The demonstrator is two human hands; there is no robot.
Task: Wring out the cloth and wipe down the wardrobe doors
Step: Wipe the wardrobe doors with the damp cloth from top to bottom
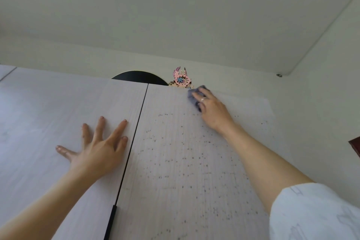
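Ceiling (175,6), pale, fills the upper view above the wardrobe top. Left wardrobe door (48,113), pale wood-grain panel, no marks visible on it; whether it has been wiped cannot be told. Right wardrobe door (185,161), same finish, speckled across most of its face with small dark dots, thinner toward the top edge; judged mostly unwiped, so the bulk of the wiping is left. Dark gap (134,132) between the two doors, with a black handle (112,220) low on it. Sleeve (311,214), white, on the right arm. Left hand (97,152), flat on the left door just beside the gap, fingers straight and spread, holding nothing, apparently bracing. Right hand (210,107), near the top edge of the right door, fingers pressing the cloth against the panel, a ring on one finger. Black round object (139,77), partly hidden behind the wardrobe top. Ornament (181,78), pink and patterned, on the wardrobe top just beside the cloth. Cloth (191,94), grey-blue, bunched under the right hand; wringing judged done, since it is in use.
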